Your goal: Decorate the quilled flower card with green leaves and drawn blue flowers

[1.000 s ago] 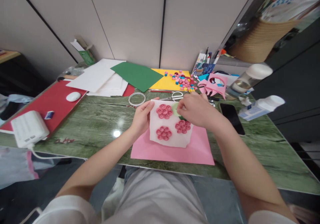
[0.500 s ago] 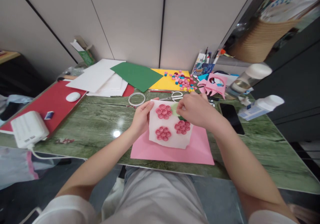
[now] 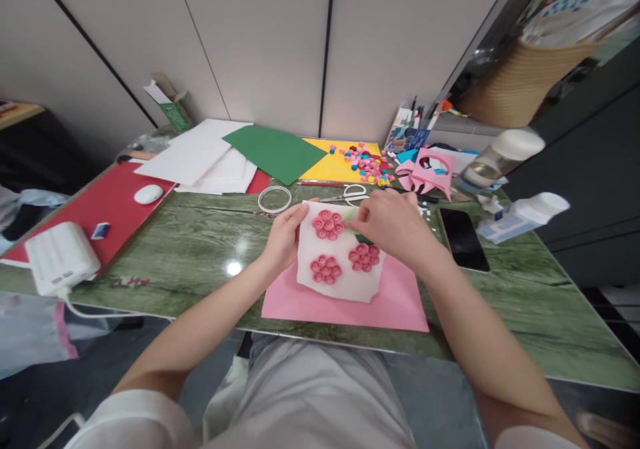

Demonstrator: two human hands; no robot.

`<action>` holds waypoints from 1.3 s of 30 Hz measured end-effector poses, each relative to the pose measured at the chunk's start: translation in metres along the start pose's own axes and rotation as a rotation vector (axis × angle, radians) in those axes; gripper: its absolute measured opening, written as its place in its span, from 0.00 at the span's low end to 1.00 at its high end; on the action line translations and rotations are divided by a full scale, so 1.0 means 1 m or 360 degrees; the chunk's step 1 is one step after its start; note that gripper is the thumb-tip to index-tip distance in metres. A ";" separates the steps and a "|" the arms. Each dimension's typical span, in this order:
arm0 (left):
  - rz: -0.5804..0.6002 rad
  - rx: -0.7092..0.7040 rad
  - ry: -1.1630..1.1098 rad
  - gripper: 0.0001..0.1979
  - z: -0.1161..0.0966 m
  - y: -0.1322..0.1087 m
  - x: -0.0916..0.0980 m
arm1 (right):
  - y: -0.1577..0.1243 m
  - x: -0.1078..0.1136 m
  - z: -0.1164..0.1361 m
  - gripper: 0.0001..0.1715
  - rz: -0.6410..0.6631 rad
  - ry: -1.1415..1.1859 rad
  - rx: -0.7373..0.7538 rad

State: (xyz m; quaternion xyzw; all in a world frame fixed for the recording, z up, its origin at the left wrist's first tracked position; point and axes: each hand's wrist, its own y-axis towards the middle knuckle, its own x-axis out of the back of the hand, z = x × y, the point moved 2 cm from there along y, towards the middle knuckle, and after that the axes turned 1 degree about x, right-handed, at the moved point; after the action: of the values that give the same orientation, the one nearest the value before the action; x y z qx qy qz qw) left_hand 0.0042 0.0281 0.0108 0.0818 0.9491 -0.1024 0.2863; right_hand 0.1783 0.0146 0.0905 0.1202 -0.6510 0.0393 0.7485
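My left hand grips the left edge of a white paper sheet, thumb on top. Three pink flowers made of rolled paper coils sit on it: one upper left, one lower left and one at right. Over the sheet's upper right, my right hand has its fingers closed on a light green paper leaf, partly hidden by them. A dark green piece shows above the right flower. Beneath the sheet lies pink paper.
Scissors and a tape roll lie just beyond the sheet. Coloured paper coils are scattered on yellow paper, beside green paper. A phone and two bottles stand or lie at right.
My right hand has shifted slightly left across the light green leaf, its fingertips now closer to the upper left flower. The left hand keeps its hold on the sheet.
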 end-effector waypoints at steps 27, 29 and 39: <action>0.0277 0.0517 0.0032 0.14 0.005 0.007 0.004 | 0.005 -0.039 -0.027 0.24 0.1024 0.1156 0.0445; 0.0260 0.0510 0.0029 0.14 0.005 0.007 0.004 | 0.003 -0.041 -0.027 0.27 0.0994 0.1191 0.0444; 0.0284 0.0570 0.0010 0.12 0.009 0.009 0.004 | -0.001 -0.045 -0.030 0.28 0.1006 0.1276 0.0406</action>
State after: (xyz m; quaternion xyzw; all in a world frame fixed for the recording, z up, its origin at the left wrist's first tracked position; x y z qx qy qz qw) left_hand 0.0074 0.0349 -0.0001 0.2157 0.9056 -0.2436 0.2720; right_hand 0.2012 0.0247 0.0420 -0.0164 -0.3080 0.3851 0.8698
